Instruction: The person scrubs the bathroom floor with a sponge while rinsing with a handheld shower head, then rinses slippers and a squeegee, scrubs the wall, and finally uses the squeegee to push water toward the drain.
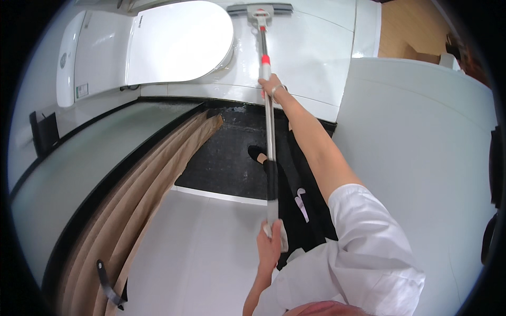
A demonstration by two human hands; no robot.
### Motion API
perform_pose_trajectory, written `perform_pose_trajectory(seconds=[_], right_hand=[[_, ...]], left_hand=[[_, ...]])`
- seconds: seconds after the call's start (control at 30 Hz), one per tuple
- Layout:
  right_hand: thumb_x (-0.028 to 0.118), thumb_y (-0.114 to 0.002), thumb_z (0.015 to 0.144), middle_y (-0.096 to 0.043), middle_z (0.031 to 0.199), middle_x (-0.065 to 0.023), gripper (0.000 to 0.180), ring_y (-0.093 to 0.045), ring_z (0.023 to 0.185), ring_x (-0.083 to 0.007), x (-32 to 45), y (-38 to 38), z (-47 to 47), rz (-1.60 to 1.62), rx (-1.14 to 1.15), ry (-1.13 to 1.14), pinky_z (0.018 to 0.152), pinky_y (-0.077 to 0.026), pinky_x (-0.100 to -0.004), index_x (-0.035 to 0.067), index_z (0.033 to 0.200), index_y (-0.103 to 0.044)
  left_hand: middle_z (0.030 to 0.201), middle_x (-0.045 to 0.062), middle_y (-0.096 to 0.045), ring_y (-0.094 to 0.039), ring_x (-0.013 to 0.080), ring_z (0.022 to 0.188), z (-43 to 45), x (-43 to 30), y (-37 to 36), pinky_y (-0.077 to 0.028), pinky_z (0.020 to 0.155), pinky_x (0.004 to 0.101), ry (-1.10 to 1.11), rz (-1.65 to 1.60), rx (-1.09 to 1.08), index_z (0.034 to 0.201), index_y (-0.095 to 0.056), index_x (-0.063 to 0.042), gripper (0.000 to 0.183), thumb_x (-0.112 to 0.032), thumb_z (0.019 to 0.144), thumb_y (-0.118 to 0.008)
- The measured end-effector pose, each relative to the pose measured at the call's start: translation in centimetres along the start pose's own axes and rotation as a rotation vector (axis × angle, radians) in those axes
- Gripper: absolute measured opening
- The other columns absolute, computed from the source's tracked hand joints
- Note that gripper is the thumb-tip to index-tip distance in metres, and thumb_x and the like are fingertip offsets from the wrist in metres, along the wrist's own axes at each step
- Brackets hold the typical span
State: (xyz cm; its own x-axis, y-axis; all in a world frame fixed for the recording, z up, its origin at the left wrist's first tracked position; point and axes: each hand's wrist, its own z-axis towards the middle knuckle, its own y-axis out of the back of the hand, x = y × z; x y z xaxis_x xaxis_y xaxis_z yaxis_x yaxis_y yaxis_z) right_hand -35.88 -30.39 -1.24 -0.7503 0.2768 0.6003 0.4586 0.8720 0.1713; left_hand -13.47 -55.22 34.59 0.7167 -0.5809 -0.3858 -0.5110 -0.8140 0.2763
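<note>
Both my hands are on the pole of a long-handled mop. My right hand, with a bracelet at the wrist, is wrapped around the upper metal part of the pole, arm stretched forward. Lower down and close to my body, my left hand grips the pale end of the handle, below a black sleeve. At the far end, the wide grey mop head rests on the shiny white tiled floor. It lies just beyond the front of a white toilet with its lid down.
A brown curtain hangs gathered beside a black-framed frosted glass panel on the left. Dark, wet-looking flooring lies under my black shoe. A pale wall stands close on the right. Wood-coloured floor shows beyond a white threshold.
</note>
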Motion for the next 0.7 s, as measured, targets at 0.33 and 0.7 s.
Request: perform_pose_trajectory(seconds=[0.33, 0.7], right_hand=[[0.004, -0.055, 0.083, -0.050, 0.065, -0.0096, 0.013, -0.055, 0.048, -0.0247, 3.8, -0.9, -20.4, 1.016, 0.281, -0.329, 0.046, -0.054, -0.0458, 0.002, 0.088, -0.043], [0.011, -0.048, 0.090, -0.048, 0.065, -0.0097, 0.023, -0.051, 0.062, -0.0266, 3.6, 8.6, -17.2, 1.731, 0.005, -0.504, 0.069, -0.051, -0.0439, 0.004, 0.069, -0.044]], left_hand=[[0.062, 0.011, -0.061, -0.060, 0.0235, 0.052, -14.3, -9.8, 15.5, -0.047, 0.050, 0.0356, 0.092, 0.888, -0.146, 0.105, -0.057, -0.006, 0.032, -0.029, 0.085, -0.065], [0.068, 0.019, -0.062, -0.061, 0.0386, 0.069, -7.8, -40.7, 11.0, -0.048, 0.062, 0.0448, -0.649, 1.809, -0.034, 0.094, -0.060, -0.008, 0.033, -0.038, 0.081, -0.064]])
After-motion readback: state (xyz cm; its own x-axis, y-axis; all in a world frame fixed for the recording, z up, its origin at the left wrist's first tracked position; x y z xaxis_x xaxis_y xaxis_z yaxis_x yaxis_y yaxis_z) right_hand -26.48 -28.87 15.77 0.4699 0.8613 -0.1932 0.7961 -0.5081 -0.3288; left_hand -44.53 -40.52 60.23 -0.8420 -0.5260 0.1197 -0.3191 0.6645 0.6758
